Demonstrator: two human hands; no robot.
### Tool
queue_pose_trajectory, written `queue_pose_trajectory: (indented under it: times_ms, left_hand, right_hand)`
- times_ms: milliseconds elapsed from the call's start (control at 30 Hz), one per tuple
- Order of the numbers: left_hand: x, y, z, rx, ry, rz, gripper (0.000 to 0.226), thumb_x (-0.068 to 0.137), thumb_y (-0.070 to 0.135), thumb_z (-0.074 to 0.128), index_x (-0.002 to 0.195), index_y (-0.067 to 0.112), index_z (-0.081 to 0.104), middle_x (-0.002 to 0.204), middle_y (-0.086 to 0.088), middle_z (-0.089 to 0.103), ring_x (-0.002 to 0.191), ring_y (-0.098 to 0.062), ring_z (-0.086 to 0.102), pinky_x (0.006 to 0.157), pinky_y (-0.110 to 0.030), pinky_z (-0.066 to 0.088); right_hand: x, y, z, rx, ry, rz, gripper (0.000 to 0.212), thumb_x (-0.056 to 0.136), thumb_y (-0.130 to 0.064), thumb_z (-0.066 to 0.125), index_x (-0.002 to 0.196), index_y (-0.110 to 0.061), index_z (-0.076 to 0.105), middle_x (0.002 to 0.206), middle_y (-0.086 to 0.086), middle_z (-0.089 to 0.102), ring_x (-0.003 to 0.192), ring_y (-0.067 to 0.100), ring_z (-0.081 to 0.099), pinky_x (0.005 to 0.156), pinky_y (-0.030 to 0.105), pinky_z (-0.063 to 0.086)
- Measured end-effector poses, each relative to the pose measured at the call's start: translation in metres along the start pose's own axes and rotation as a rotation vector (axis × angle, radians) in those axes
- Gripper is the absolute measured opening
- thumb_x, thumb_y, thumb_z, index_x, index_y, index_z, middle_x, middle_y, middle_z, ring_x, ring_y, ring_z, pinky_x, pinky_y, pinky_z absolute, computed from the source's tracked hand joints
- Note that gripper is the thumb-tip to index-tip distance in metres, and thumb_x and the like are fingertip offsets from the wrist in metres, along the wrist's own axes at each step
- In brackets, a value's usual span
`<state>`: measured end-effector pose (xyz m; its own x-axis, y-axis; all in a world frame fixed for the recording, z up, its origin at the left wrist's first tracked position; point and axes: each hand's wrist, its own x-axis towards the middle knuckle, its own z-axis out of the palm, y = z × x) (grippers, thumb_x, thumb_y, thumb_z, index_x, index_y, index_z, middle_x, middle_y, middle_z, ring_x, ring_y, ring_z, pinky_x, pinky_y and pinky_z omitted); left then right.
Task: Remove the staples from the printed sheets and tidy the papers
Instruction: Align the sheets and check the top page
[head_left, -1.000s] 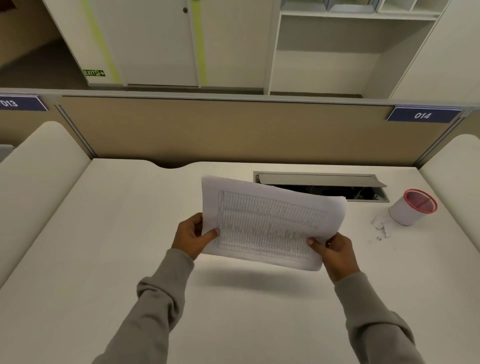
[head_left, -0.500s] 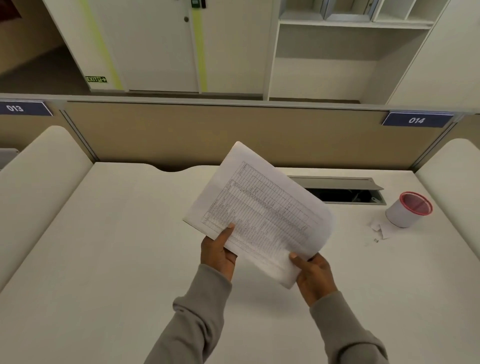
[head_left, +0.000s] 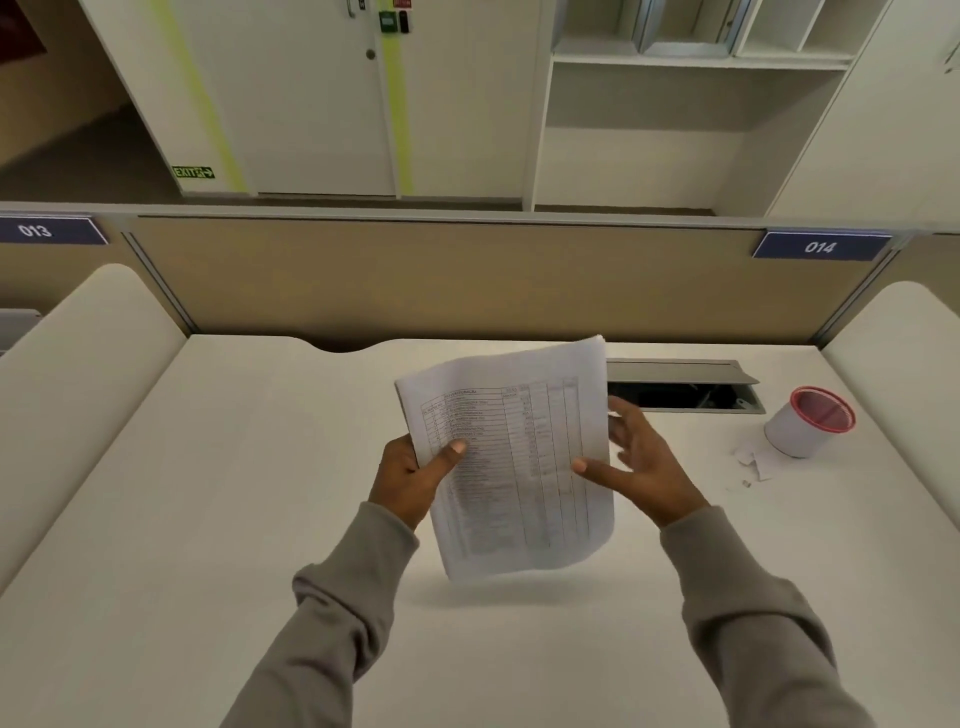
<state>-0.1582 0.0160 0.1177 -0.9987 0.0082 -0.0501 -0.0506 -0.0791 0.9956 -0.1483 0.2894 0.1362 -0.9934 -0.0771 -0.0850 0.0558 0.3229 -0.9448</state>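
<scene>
A stack of printed sheets (head_left: 519, 467) with a table of rows and columns hangs upright above the white desk (head_left: 208, 519), long side vertical. My left hand (head_left: 415, 473) grips its left edge, thumb on the front. My right hand (head_left: 644, 462) is at the right edge with fingers spread; the thumb touches the front of the sheets and the other fingers are behind or beside the edge. No staple is visible on the sheets.
A white cup with a red rim (head_left: 808, 421) stands at the right of the desk, with paper scraps (head_left: 753, 462) and a small staple (head_left: 746, 484) beside it. An open cable hatch (head_left: 680, 387) lies behind the sheets. A beige partition (head_left: 467, 280) closes the desk's far side.
The sheets have turned from landscape through a diagonal tilt to upright. My left hand shifted up the left edge, and my right hand loosened from a pinch to spread fingers.
</scene>
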Motion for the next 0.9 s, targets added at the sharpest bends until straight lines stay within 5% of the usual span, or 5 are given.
queue_pose_trajectory:
  times_ms: [100,200,467,633,900]
  left_hand:
    - [-0.001,-0.001,0.001,0.036,-0.011,-0.008,0.016,0.092,0.008,0.067,0.103,0.018,0.073,0.099,0.001,0.078,0.097,-0.018,0.073,0.083,-0.028,0.058]
    - [-0.002,-0.006,0.002,0.062,0.023,-0.062,0.013,0.092,0.011,0.068,0.100,0.020,0.073,0.095,0.007,0.077,0.094,-0.015,0.073,0.076,-0.019,0.057]
    - [0.002,-0.011,0.009,0.080,0.159,-0.121,0.012,0.093,0.014,0.067,0.089,0.024,0.070,0.090,0.005,0.072,0.088,-0.011,0.067,0.071,-0.019,0.050]
    - [-0.004,-0.021,0.022,-0.005,0.197,-0.179,0.011,0.093,0.013,0.067,0.091,0.023,0.071,0.093,0.002,0.073,0.096,-0.021,0.068,0.084,-0.031,0.053]
    - [-0.009,-0.021,0.027,-0.015,0.181,-0.086,0.013,0.094,0.008,0.064,0.101,0.016,0.071,0.093,0.005,0.073,0.088,-0.009,0.069,0.072,-0.015,0.054]
  right_hand:
    - [0.005,0.000,0.008,0.181,-0.082,0.004,0.044,0.081,-0.018,0.078,0.122,-0.019,0.063,0.116,0.000,0.072,0.106,0.022,0.069,0.094,0.049,0.055]
    - [0.001,0.010,0.024,0.191,0.011,0.004,0.027,0.086,-0.002,0.070,0.107,-0.017,0.070,0.107,0.003,0.075,0.100,0.023,0.071,0.092,0.049,0.056]
    - [-0.008,0.024,0.058,0.189,0.260,-0.076,0.030,0.086,-0.001,0.070,0.100,-0.027,0.069,0.100,-0.011,0.072,0.093,0.004,0.069,0.079,0.017,0.056]
    - [-0.007,0.039,0.071,0.229,0.320,-0.015,0.029,0.086,0.003,0.068,0.107,-0.017,0.066,0.102,-0.001,0.071,0.099,0.015,0.067,0.080,0.018,0.057]
    - [-0.005,0.043,0.071,0.248,0.399,0.016,0.030,0.086,0.001,0.068,0.115,-0.008,0.064,0.107,0.003,0.070,0.101,0.017,0.066,0.091,0.032,0.056]
